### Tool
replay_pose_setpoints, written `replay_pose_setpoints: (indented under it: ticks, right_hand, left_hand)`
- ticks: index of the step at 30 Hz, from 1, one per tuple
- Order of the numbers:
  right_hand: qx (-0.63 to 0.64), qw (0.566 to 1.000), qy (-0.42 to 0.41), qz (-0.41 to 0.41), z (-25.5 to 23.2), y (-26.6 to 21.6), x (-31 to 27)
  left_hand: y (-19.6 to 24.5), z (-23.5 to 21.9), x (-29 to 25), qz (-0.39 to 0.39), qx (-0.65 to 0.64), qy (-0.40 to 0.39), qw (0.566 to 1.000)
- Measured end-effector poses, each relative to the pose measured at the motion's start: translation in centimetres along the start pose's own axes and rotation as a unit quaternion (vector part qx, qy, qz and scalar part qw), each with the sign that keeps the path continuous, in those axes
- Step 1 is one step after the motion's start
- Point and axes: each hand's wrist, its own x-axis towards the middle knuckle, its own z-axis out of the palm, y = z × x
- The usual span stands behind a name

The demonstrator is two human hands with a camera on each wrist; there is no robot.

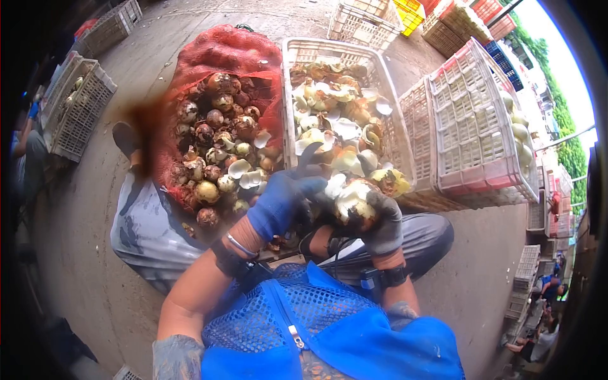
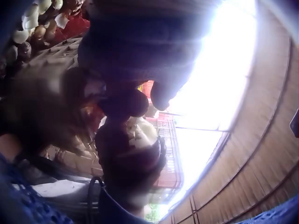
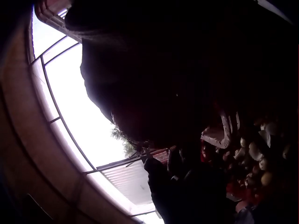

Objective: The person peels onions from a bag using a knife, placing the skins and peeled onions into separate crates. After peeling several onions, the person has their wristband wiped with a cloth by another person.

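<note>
My right hand (image 1: 383, 225), in a grey glove, holds a partly peeled onion (image 1: 356, 204) with pale flesh showing and brown skin still on parts of it. My left hand (image 1: 285, 197), in a blue glove with dark fingers, is close beside the onion, one finger pointing up. Whether it pinches anything I cannot tell. In the left wrist view, the left hand (image 2: 140, 56) is a dark shape above the right hand (image 2: 128, 163). A red mesh sack (image 1: 221, 47) of unpeeled onions (image 1: 215, 118) lies open ahead, with loose pale peels on top.
Right of the sack is a white plastic crate (image 1: 399, 136) holding onion skins (image 1: 342, 95). Stacked crates (image 1: 468, 126) with pale onions (image 1: 520, 132) stand at the right. More crates (image 1: 76, 114) and a person's arm (image 1: 28, 123) are at the left.
</note>
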Motion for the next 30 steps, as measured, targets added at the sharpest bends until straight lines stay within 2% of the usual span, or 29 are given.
replay_pose_setpoints:
  ticks: [1,2,3,4,5,6,7,8,9,10,11,12,13,14,15,16,17,18,20,21,22,23,25,26,27,28,29,30]
  right_hand:
    - [0.001,1.000,-0.004,-0.020,-0.1,0.1,0.1]
    - [-0.001,1.000,-0.002,-0.021,0.0,-0.3,0.4]
    - [0.200,0.979,0.011,0.043,0.1,-0.9,1.0]
    - [0.393,0.913,0.023,0.105,0.3,-1.3,1.5]
    - [0.394,0.913,0.026,0.104,0.6,-1.2,1.7]
    - [0.162,0.984,0.075,0.000,1.1,-0.9,1.8]
    - [-0.081,0.984,0.117,-0.104,1.3,-0.4,2.0]
    - [-0.205,0.962,0.079,-0.163,0.4,0.5,2.2]
    - [-0.206,0.962,0.077,-0.165,0.1,1.0,2.1]
    - [-0.196,0.966,0.071,-0.155,0.2,0.9,2.1]
    - [-0.186,0.970,0.065,-0.145,0.4,0.8,2.3]
    - [-0.185,0.969,0.062,-0.149,0.5,0.5,2.5]
    - [-0.222,0.964,0.034,-0.140,0.6,-0.3,2.6]
    - [-0.259,0.957,0.006,-0.131,0.9,-1.4,2.6]
    - [-0.260,0.956,0.004,-0.133,0.7,-2.9,3.0]
    - [0.062,0.996,-0.058,0.029,0.5,-5.4,3.6]
    - [0.375,0.901,-0.108,0.188,0.2,-6.7,3.8]
    - [0.282,0.944,-0.100,0.135,-0.2,-6.7,4.0]
    - [0.299,0.941,-0.095,0.123,0.1,-8.3,3.5]
    - [0.322,0.935,-0.088,0.118,0.3,-8.6,2.9]
    - [0.222,0.967,-0.029,0.119,0.7,-8.2,2.6]
    - [0.222,0.967,-0.023,0.120,0.5,-7.7,2.6]
    - [0.326,0.931,-0.020,0.163,0.3,-6.7,2.5]
    - [0.376,0.909,0.021,0.181,1.0,-7.4,2.3]
    - [0.378,0.908,0.024,0.180,0.5,-6.7,2.4]
    - [0.390,0.896,0.016,0.213,-0.1,-6.0,2.7]
    - [0.401,0.882,0.007,0.246,-0.5,-5.4,2.8]
    - [0.402,0.882,0.008,0.245,-0.7,-4.9,2.7]
  left_hand:
    - [-0.6,-0.1,0.3,0.043,0.006,0.029,0.999]
    - [0.9,0.6,-0.6,-0.035,0.004,0.069,0.997]
    - [1.7,0.9,-1.5,-0.034,0.004,0.065,0.997]
    - [2.1,1.0,-2.3,0.053,0.159,0.054,0.984]
    - [2.1,1.1,-3.0,0.138,0.308,0.042,0.940]
    - [0.7,0.8,-2.9,0.228,0.382,0.051,0.894]
    - [0.8,0.9,-3.2,0.229,0.381,0.050,0.894]
    - [1.2,1.2,-3.5,0.156,0.354,0.029,0.922]
    - [1.5,1.3,-3.7,0.082,0.324,0.008,0.943]
    - [0.9,1.3,-3.1,0.050,0.246,-0.012,0.968]
    - [0.6,1.4,-2.8,0.052,0.246,-0.009,0.968]
    - [0.3,1.4,-2.5,-0.016,0.110,-0.047,0.993]
    - [0.3,1.6,-2.3,-0.084,-0.029,-0.086,0.992]
    - [0.8,1.8,-2.1,-0.062,-0.065,-0.116,0.989]
    - [1.5,2.1,-2.4,-0.059,-0.066,-0.114,0.990]
    - [3.7,2.7,-3.5,-0.030,-0.136,-0.114,0.984]
    - [5.0,3.0,-4.1,-0.001,-0.203,-0.117,0.972]
    - [5.0,2.9,-3.8,0.002,-0.203,-0.122,0.971]
    - [4.3,2.8,-2.9,0.049,-0.039,-0.064,0.996]
    - [3.7,3.0,-2.6,0.043,-0.045,-0.068,0.996]
    - [3.1,3.1,-2.2,0.081,0.051,-0.044,0.994]
    - [2.8,3.2,-1.7,0.122,0.149,-0.021,0.981]
    - [2.0,3.1,-1.7,0.124,0.169,-0.013,0.978]
    - [1.9,3.1,-1.9,0.196,0.256,0.018,0.946]
    - [1.9,3.0,-1.9,0.267,0.339,0.051,0.901]
    - [2.1,2.7,-2.2,0.269,0.341,0.048,0.900]
    - [2.5,2.3,-2.6,0.293,0.394,0.049,0.870]
    - [2.9,2.1,-2.8,0.315,0.444,0.052,0.837]
